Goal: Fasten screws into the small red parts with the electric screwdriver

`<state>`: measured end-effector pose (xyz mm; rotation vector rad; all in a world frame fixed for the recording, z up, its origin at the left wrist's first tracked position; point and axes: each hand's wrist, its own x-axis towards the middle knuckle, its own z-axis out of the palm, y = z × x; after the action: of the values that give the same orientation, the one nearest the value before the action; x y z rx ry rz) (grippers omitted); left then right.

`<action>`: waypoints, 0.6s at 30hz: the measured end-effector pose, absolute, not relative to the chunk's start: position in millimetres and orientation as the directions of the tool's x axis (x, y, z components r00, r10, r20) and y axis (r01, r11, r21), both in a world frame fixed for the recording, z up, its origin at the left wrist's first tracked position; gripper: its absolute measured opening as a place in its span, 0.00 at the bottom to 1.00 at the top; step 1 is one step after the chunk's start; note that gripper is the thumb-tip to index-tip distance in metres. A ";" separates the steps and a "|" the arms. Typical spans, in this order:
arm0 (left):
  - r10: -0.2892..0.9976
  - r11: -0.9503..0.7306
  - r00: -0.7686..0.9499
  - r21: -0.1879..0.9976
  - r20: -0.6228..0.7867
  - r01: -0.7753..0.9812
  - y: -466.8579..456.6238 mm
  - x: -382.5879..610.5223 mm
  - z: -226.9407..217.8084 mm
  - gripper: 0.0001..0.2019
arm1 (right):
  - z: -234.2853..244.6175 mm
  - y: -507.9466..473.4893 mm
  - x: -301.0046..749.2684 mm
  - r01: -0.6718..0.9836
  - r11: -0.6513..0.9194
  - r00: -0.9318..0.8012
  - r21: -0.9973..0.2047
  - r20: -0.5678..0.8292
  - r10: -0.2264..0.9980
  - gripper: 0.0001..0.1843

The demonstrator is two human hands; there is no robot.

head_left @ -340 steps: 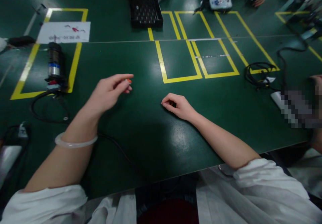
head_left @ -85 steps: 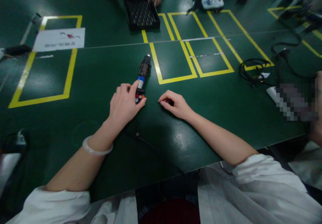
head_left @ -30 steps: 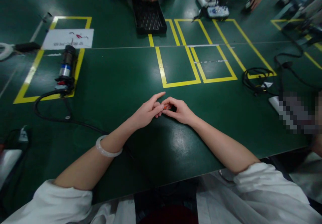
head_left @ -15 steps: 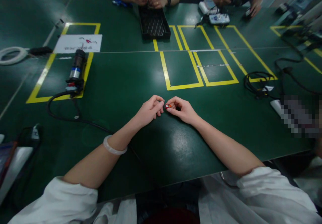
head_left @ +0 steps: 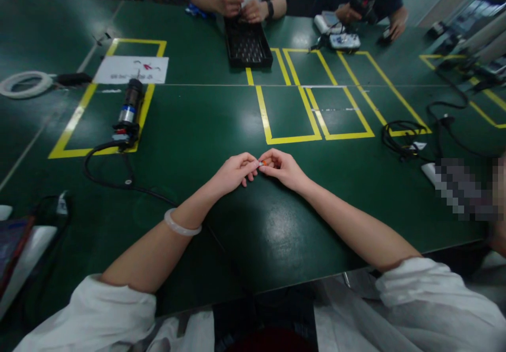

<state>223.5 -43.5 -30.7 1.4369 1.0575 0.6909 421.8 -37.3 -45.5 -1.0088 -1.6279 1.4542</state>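
My right hand pinches a small orange and white piece, too small to name and partly covered by my fingers. The fingertips of my left hand are pressed together and meet the piece from the other side. Whether the left fingers grip a part of their own is hidden. Both hands hover close together above the green table, near its front edge.
A cylindrical device with a black cable lies left, by a white paper sheet. Across the table, a person works over a black tray. Another person handles a dark device. A coiled black cable lies right.
My fingertips have come together at the small piece, closing the slight gap between my hands. The view has shifted a little. The person opposite holds a red-tipped object more upright.
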 end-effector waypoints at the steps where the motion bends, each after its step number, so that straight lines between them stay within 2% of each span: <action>1: 0.896 0.084 0.414 0.975 -0.164 0.204 -43.6 223.7 -30.5 0.13 | -46.3 -37.4 421.0 0.079 0.054 -0.424 -0.995 0.015 0.905 0.18; 10: 0.897 0.128 0.397 0.973 -0.196 0.191 -43.5 225.1 -30.0 0.14 | -54.0 -43.6 426.2 0.027 0.101 -0.384 -0.995 0.083 0.920 0.22; 18: 0.892 0.110 0.415 0.978 -0.177 0.180 -44.2 223.2 -30.4 0.14 | -55.9 -44.9 429.2 0.041 0.144 -0.387 -0.989 0.118 0.914 0.19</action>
<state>223.2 -44.2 -30.4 1.3852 1.0457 0.6972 429.2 -44.9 -55.9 -0.9445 -1.6069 1.3517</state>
